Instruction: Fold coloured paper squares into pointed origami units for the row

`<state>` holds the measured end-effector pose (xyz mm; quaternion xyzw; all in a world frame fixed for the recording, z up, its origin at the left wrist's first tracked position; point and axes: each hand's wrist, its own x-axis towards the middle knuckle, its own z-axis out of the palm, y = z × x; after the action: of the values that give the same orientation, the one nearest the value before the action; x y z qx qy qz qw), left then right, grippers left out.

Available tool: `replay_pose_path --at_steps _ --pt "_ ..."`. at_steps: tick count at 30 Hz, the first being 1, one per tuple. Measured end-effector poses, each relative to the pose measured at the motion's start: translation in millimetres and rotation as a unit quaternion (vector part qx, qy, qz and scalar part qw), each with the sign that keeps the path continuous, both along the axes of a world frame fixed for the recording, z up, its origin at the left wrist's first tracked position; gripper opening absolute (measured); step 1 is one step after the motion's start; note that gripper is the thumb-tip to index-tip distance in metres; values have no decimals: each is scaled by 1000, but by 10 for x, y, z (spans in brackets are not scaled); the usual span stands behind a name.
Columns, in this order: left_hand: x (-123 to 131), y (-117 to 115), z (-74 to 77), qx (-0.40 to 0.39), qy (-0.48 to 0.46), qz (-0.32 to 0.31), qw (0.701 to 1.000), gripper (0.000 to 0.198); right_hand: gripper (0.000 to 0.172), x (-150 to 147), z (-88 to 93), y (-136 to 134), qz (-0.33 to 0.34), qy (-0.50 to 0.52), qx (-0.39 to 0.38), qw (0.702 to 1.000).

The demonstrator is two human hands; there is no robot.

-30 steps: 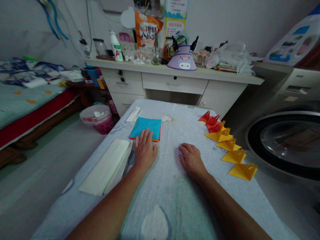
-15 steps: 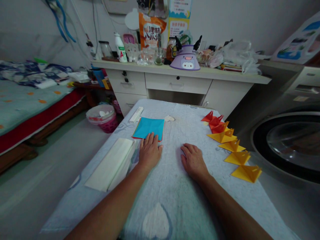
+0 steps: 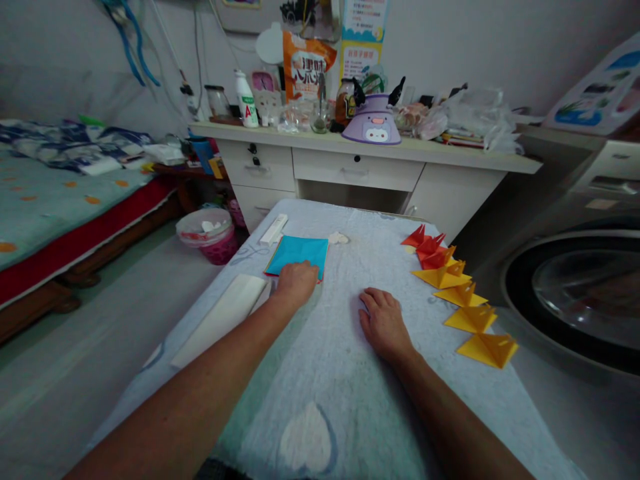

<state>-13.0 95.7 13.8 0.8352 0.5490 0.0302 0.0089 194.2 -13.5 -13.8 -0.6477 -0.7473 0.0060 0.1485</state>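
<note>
A stack of square origami paper (image 3: 303,249), blue on top with red and other edges showing underneath, lies flat at the far left part of the table. My left hand (image 3: 299,280) is on its near edge, the fingers bent and pinched at the paper's near right corner; their tips are mostly hidden behind the knuckles. My right hand (image 3: 384,319) rests on the tablecloth to the right, holding nothing, fingers loosely bent and thumb apart. Folded red paper pieces (image 3: 431,251) and yellow paper pieces (image 3: 487,348) stand in a row along the right side.
A folded white sheet (image 3: 225,317) lies by my left forearm, with a small white box (image 3: 274,229) beyond it. Past the table stands a white desk (image 3: 357,167) loaded with jars and bags. A washing machine (image 3: 585,253) is on the right, a pink bin (image 3: 213,237) on the left.
My left hand, flat with fingers stretched before, has slid forward onto the paper and curled its fingers at the near edge. My right hand has stayed in place.
</note>
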Motion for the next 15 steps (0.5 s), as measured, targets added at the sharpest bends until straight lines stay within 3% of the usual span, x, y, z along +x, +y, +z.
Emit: replay_pose_path --at_steps 8,15 --pt "-240 160 -23 -13 -14 -73 997 25 35 3 16 -4 0 8 -4 1000" --pt "-304 261 -29 -42 -29 -80 995 32 35 5 6 -5 1 8 -4 1000"
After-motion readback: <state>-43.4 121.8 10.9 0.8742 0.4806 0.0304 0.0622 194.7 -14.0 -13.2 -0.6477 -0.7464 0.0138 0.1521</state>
